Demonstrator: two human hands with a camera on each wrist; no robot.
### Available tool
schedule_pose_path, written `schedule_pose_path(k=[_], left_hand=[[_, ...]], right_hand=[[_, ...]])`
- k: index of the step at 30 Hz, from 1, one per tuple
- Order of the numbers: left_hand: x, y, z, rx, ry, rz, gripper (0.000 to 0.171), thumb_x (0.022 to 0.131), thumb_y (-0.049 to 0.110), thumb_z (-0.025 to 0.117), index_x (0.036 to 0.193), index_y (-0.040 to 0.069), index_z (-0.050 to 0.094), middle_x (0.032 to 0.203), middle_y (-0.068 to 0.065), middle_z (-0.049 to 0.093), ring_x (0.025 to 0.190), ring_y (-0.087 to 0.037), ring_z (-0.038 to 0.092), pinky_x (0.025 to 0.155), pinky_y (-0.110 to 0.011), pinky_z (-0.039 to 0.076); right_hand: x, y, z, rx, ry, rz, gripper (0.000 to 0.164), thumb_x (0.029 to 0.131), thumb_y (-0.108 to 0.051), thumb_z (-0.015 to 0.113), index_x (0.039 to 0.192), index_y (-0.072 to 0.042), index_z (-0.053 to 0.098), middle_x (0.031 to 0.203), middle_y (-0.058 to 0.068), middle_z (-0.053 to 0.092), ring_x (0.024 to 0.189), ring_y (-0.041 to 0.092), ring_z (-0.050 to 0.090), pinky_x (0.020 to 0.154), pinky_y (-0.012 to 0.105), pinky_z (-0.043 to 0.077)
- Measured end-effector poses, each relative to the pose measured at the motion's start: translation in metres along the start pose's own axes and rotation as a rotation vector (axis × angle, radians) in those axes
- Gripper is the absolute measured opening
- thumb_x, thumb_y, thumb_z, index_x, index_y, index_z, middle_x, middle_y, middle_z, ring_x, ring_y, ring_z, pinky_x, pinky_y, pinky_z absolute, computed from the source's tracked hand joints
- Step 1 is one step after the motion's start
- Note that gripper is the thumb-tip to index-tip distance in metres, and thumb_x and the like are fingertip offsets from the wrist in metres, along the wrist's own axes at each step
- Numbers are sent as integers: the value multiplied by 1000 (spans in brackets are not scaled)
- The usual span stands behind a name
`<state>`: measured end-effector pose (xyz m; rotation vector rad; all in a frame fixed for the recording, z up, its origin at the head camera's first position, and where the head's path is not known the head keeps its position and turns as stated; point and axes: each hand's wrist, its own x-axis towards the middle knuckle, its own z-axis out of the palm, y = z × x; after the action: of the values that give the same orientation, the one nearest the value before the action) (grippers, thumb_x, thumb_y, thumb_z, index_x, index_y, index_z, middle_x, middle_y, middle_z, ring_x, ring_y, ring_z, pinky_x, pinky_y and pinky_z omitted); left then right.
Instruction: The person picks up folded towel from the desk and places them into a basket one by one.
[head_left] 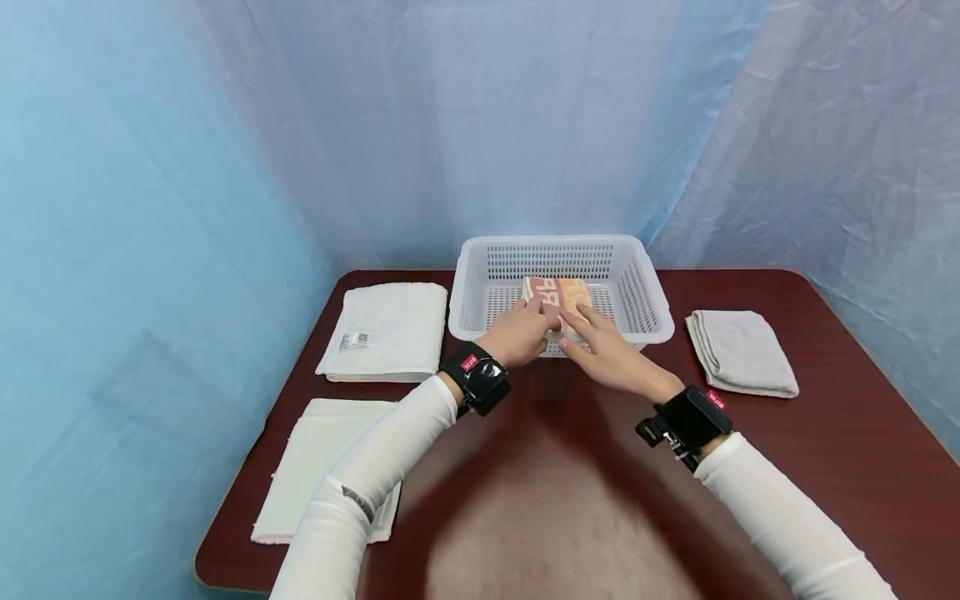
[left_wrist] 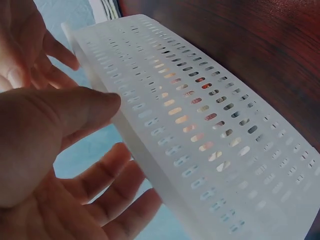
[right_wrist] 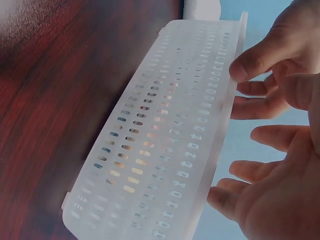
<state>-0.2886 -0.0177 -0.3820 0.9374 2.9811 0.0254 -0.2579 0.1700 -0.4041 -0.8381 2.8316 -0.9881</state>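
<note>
A white perforated plastic basket stands at the far middle of the table. Inside it lies a folded patterned cloth in pink and orange with pale letters. My left hand reaches over the basket's near rim, its fingers loosely bent above the cloth. Beside it, my right hand is held over the same rim with fingers extended. In the wrist views, neither the left hand nor the right hand has anything between thumb and fingers. Whether the fingertips touch the cloth is hard to tell.
Left of the basket lies a folded white towel with a label. Nearer, another folded white cloth is partly behind my left sleeve. A folded greyish cloth lies to the right on the dark red table. Blue curtains hang behind.
</note>
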Motion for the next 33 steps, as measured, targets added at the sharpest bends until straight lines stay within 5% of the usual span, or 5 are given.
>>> schedule_pose_path(k=[8, 33], left_hand=[[-3, 4, 2, 50, 45, -22, 28, 96, 20, 61, 124, 23, 69, 121, -9, 59, 106, -26, 56, 88, -40, 52], [-12, 0, 12, 7, 183, 23, 31, 95, 15, 61, 126, 15, 67, 116, -6, 62, 102, -21, 58, 85, -36, 50]], right_hand=[[-9, -7, 2, 7, 7, -25, 58, 105, -26, 51, 152, 4, 33, 158, 33, 18, 145, 50, 15, 113, 65, 19], [-40, 1, 22, -54, 57, -109, 63, 95, -21, 66, 149, 0, 41, 154, 32, 27, 144, 52, 16, 110, 67, 20]])
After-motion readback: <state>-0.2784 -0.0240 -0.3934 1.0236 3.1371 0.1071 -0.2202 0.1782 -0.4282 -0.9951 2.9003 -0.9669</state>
